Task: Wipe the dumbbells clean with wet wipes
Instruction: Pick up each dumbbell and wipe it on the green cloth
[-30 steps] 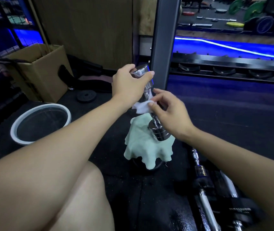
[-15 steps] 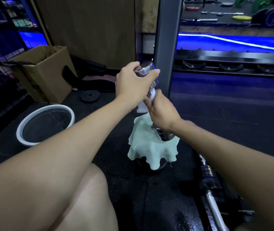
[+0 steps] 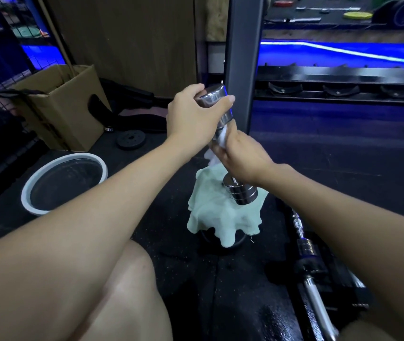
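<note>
A chrome dumbbell point(image 3: 241, 194) stands tilted on end, its lower head resting on a pale green cloth point(image 3: 218, 217). My left hand point(image 3: 193, 119) grips the upper chrome head from the side. My right hand point(image 3: 241, 156) is wrapped around the handle with a white wet wipe point(image 3: 221, 139) pressed under its fingers; a bit of the wipe sticks out above and to the left of the hand. The handle itself is hidden by that hand.
A white-rimmed round basin point(image 3: 64, 182) sits on the black floor at the left, near a cardboard box point(image 3: 60, 104) and a small black weight plate point(image 3: 131, 139). More chrome bars and dumbbells point(image 3: 306, 252) lie at the right. A grey upright post point(image 3: 244, 57) stands just behind.
My right hand went from pinching the wipe beside the handle to closing round the handle with the wipe, and slid up toward the top head. The left hand kept its hold.
</note>
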